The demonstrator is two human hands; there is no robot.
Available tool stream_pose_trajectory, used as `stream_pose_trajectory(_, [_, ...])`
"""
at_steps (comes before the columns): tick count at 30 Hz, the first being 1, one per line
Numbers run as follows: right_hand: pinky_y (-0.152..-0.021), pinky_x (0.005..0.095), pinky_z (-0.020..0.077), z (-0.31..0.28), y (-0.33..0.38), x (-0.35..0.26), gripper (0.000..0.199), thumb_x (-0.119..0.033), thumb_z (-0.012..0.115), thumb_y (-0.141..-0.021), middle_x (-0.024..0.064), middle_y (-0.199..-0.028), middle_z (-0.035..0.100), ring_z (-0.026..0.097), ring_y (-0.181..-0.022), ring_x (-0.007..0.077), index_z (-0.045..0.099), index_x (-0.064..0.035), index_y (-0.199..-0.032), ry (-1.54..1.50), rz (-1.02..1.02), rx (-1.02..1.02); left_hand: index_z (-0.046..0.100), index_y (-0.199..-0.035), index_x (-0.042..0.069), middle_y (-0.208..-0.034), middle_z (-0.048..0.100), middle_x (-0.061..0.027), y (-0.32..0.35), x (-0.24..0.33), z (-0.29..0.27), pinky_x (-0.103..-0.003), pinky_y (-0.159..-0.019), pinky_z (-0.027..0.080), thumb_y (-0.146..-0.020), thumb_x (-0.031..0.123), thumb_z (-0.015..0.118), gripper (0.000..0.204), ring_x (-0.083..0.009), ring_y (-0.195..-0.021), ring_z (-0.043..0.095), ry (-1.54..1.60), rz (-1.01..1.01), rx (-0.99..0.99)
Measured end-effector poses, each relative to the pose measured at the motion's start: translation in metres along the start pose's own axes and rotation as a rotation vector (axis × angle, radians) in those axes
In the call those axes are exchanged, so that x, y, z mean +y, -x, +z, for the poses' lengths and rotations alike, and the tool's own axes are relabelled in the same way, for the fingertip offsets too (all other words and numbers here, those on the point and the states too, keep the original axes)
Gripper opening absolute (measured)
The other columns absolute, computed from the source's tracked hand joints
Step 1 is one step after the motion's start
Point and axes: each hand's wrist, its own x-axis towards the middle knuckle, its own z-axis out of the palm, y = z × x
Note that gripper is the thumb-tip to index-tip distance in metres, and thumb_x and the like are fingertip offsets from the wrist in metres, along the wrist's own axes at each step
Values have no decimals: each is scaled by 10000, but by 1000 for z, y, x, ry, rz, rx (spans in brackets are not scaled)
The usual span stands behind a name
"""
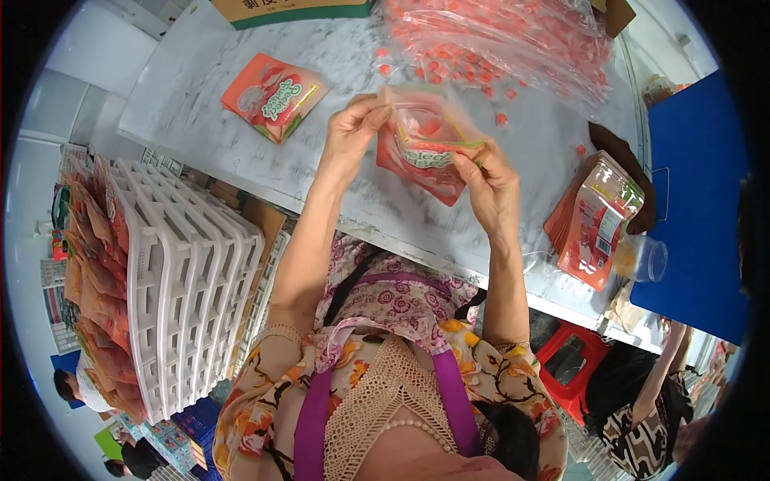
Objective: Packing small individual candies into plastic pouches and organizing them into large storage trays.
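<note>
A red and green printed pouch (419, 170) hangs between my two hands over the table, its mouth spread toward me. My left hand (354, 127) pinches its upper left edge between thumb and fingers. On the other side my right hand (491, 178) grips the upper right edge, thumb toward me. Reddish pieces show through the pouch's mouth; how full it is I cannot tell. A small stack of matching flat pouches (275, 94) lies left of my left hand. Beyond the pouch, loose round red candies (437, 70) are scattered beside a large clear plastic bag (513, 40) of them.
At the table's right edge lies a fanned stack of pouches (597, 228), next to a clear plastic jar (642, 258) and a blue panel (696, 184). White stacked crates (180, 280) stand to my left with pouches. A red stool (573, 361) and another person's arm (662, 373) are lower right.
</note>
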Motion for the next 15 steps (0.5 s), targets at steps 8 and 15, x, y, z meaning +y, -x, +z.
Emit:
stream_pose_trajectory(8, [-692,249,474,17,-3,-20,64,-25,747,-781,38,-805,664,576,-738,114,698,15,-794,-18,54,145,683,-918,-9,-974,590,-47,33,7,30,-251,-793,441,-883,57,637,88,-125,-874,549,383,114,91])
stream_pose_trajectory(15, [-654,266,479,26,-15,-27,84,-40,780,-741,56,-763,684,586,-701,121,701,-9,-743,50,-20,179,663,-899,0,-1026,584,-45,32,6,31,-282,-827,447,-929,111,610,127,-134,-922,546,428,135,196])
